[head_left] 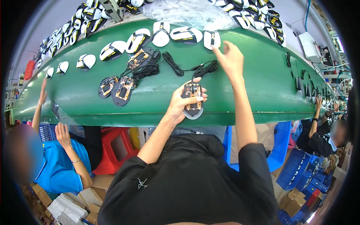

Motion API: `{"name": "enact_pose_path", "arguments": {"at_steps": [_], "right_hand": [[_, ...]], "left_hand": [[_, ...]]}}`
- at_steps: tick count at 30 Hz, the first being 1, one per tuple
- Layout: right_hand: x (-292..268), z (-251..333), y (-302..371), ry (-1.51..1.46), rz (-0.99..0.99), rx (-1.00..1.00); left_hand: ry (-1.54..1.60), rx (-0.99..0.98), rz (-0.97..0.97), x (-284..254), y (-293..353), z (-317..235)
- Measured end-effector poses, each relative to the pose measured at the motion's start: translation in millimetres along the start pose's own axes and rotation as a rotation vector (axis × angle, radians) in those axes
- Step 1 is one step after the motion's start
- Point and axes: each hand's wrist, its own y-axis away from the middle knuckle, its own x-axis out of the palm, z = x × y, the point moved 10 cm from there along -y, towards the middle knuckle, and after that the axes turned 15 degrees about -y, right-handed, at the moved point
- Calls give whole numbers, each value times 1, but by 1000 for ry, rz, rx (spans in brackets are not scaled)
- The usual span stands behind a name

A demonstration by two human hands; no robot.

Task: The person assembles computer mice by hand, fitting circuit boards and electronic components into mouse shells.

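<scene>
My left hand [177, 103] holds a computer mouse base [193, 107] with its circuit board facing up, the thumb lying across it. A black cable [206, 68] lies bundled just beyond that base. My right hand [232, 62] reaches over the belt, thumb and fingers apart, beside a white and black mouse top shell [212, 40]. Its thumb is at the shell's near edge; whether it touches I cannot tell. More top shells [161, 34] stand in a row to the left. Several open mouse bases [123, 92] with coiled cables lie left of my left hand.
A green conveyor belt [157, 103] spans the view. Heaped mouse shells [258, 17] and clear plastic sheeting [187, 13] lie beyond it. A person in blue [63, 165] works at the left, another person [317, 137] at the right. A blue bin [281, 146] stands near my right arm.
</scene>
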Motion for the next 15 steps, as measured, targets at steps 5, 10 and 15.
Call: {"name": "enact_pose_path", "arguments": {"at_steps": [5, 10, 15], "right_hand": [[35, -8, -28, 47, 14, -144], [-27, -49, 9, 21, 201, -118], [-86, -53, 58, 237, 124, -307]], "left_hand": [[334, -5, 148, 4, 3, 2], [509, -50, 302, 14, 5, -1], [479, -115, 232, 10, -1, 7]]}}
